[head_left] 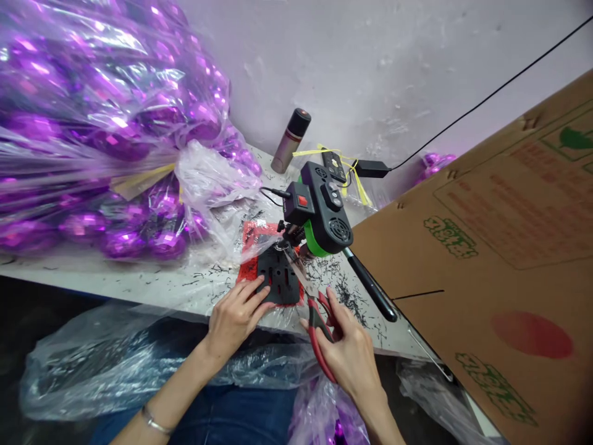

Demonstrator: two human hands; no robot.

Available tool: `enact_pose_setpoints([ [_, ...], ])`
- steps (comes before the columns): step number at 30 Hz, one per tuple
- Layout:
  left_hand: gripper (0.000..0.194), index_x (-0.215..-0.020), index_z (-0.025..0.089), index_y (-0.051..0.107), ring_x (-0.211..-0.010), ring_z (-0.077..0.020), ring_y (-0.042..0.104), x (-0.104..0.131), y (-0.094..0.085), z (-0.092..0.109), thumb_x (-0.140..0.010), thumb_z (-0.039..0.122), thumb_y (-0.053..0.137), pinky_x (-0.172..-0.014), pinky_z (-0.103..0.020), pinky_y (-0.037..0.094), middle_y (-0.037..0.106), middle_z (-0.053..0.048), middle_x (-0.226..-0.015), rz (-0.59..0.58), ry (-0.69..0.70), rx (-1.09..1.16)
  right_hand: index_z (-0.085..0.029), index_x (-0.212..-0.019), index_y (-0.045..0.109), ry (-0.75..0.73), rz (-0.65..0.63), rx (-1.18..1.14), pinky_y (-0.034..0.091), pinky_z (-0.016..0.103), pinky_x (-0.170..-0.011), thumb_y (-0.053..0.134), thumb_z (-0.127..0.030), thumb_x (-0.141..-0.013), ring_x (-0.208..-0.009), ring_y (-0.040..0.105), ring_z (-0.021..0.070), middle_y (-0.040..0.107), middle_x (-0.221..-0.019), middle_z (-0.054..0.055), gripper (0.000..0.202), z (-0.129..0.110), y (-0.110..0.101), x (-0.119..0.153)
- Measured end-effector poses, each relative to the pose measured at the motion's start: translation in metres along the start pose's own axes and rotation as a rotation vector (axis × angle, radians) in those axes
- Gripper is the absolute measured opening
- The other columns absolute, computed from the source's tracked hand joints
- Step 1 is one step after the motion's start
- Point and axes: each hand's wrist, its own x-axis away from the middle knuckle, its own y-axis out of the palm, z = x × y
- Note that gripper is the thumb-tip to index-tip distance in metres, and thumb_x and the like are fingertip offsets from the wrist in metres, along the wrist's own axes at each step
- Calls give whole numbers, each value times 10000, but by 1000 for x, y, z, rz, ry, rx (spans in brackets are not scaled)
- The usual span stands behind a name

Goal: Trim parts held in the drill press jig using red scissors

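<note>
— Biggest thing in the room?
— A pale, scuffed wall (370,74) behind everything, with a black cord slanting across toward the upper right.
— And next?
— On the right, a big tilted cardboard box (491,247) with green and red printing. On the left, a clear bag (92,123) full of shiny purple balls, slumped over the white table (167,278).
— Below the table edge?
— A crumpled plastic sheet (92,364) over blue-clad legs.
— In the middle?
— A black and green machine (324,207) with a red switch and a long black handle (370,284). Stands on a slotted black plate (278,278), over a red mat (248,266).
— Left hand (236,318)?
— Fingers a little spread, resting on the near left part of the plate.
— Right hand (354,352)?
— Wrapped around the red and black grips of the scissors (317,321), blades reaching over the plate, close under the machine.
— Smaller stuff?
— Near the wall, a leaning spray can (291,139), then a black power brick (372,168) beside yellow ties (361,185).
— Smallest?
— Thin black scraps (349,300), scattered over the tabletop, thickest to the right of the plate.
</note>
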Motion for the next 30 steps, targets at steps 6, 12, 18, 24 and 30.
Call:
enact_pose_setpoints([
  [6,219,-1060,188,695,-952,-213,687,0,0,0,-922,318,586,-853,-362,579,702,-76,-1172,-2,4,2,-214,-1392,521,45,26,-39,573,339,-842,592,-391,-810,-991,699,237,712,-1169,66,612,5,-2,5],
  [12,214,-1053,179,692,-949,-211,689,0,0,0,-919,312,590,-857,-364,580,707,-76,-1159,5,7,9,-217,-1408,506,72,-32,-73,580,347,-801,615,-459,-808,-931,708,243,710,-1164,87,656,2,-2,1],
  [18,215,-1058,178,690,-953,-214,690,-1,0,0,-921,309,589,-858,-365,583,702,-77,-1172,6,2,13,-210,-1395,520,88,-15,-78,581,330,-799,634,-471,-799,-906,705,223,707,-1175,74,661,4,-2,2],
  [24,216,-1069,193,695,-968,-211,687,1,0,0,-920,310,592,-879,-370,579,700,-75,-1177,-7,-11,36,-229,-1397,519,119,-7,-93,583,342,-820,638,-470,-800,-978,701,245,703,-1196,72,655,3,-2,7],
  [30,223,-1084,197,691,-971,-210,687,2,1,-1,-920,311,591,-890,-372,574,696,-77,-1184,-5,-12,38,-182,-1371,554,180,-33,-252,600,332,-793,671,-506,-771,-937,716,247,701,-1210,104,692,-2,6,8],
])
